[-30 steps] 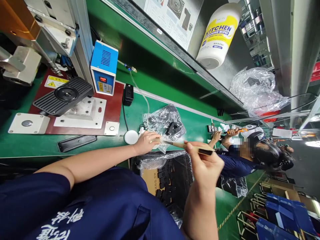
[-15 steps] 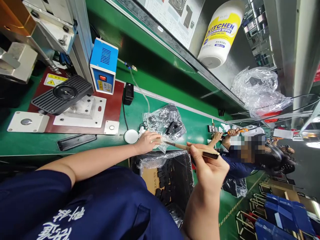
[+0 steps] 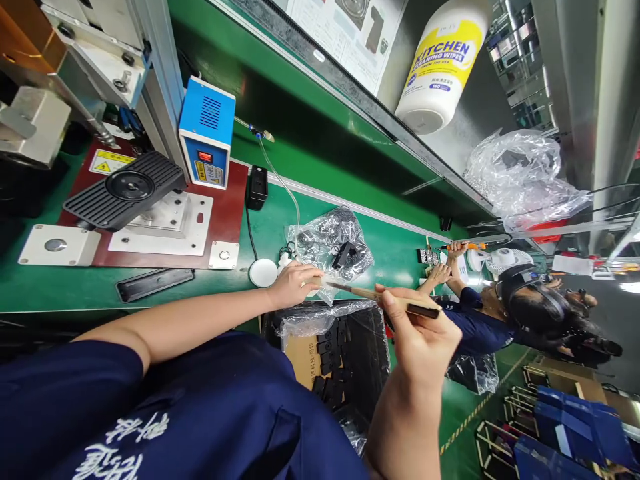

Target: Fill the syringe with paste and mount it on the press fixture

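My right hand (image 3: pixel 417 327) is closed round a wooden-handled brush (image 3: pixel 367 293) with a dark end, its tip pointing left. The tip reaches a small pale piece (image 3: pixel 315 283), which the fingers of my left hand (image 3: pixel 295 283) pinch near the bench's front edge. What exactly that piece is, I cannot make out. A clear plastic bag (image 3: pixel 363 237) with black parts lies just behind it. Beside my left hand are a round white lid or dish (image 3: pixel 263 273) and a thin clear tube (image 3: pixel 285 183).
At left, a press fixture (image 3: pixel 165 223) bears a black ribbed part (image 3: pixel 127 187), beside a blue box (image 3: pixel 207 120). Below the bench edge is a lined bin (image 3: pixel 365 353) of black parts. A wipes canister (image 3: pixel 443 67) stands on the shelf. A co-worker (image 3: pixel 480 313) works at right.
My hands hold nearly the same pose, the right one slightly further right with the brush. The co-worker's hands and head have shifted.
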A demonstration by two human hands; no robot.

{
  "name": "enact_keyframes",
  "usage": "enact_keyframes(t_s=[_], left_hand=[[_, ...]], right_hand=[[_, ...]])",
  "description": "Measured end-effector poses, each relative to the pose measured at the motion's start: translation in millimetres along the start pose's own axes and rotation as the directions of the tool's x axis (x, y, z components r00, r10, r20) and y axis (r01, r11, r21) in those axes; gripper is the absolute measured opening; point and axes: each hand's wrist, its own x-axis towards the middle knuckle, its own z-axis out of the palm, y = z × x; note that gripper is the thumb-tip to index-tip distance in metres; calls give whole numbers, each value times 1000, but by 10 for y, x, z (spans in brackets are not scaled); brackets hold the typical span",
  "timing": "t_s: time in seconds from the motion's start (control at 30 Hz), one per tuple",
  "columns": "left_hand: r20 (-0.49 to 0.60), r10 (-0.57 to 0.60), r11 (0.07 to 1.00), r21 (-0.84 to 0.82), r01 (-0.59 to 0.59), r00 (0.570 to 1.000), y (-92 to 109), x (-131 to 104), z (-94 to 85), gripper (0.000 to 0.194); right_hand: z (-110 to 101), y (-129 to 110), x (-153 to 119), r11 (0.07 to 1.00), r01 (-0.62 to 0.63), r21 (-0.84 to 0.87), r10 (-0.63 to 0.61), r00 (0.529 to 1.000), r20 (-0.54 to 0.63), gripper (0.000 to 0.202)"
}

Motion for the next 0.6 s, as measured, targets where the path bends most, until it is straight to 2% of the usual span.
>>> enact_keyframes(t_s=[0.13, 0.27, 0.37, 0.5, 0.6], left_hand=[[35, -9, 1000, -19, 10, 999, 19, -1, -14, 17], [30, -30, 999, -29, 31, 999, 24, 1, -25, 16], [46, -23, 999, -40, 25, 999, 25, 3, -23, 15], [26, -12, 999, -30, 13, 1000, 41, 14, -22, 15], [25, 5, 999, -32, -4, 1000, 63, 26, -25, 15]], right_hand=[[30, 27, -19, 999, -53, -3, 53, 996, 69, 14], [17, -20, -64, 999, 24, -26, -24, 1000, -4, 8], [-2, -56, -93, 1000, -5, -22, 6, 998, 61, 9], [-28, -79, -113, 999, 40, -32, -41, 999, -22, 5], [-16, -67, -109, 999, 30, -27, -29, 999, 33, 6]])
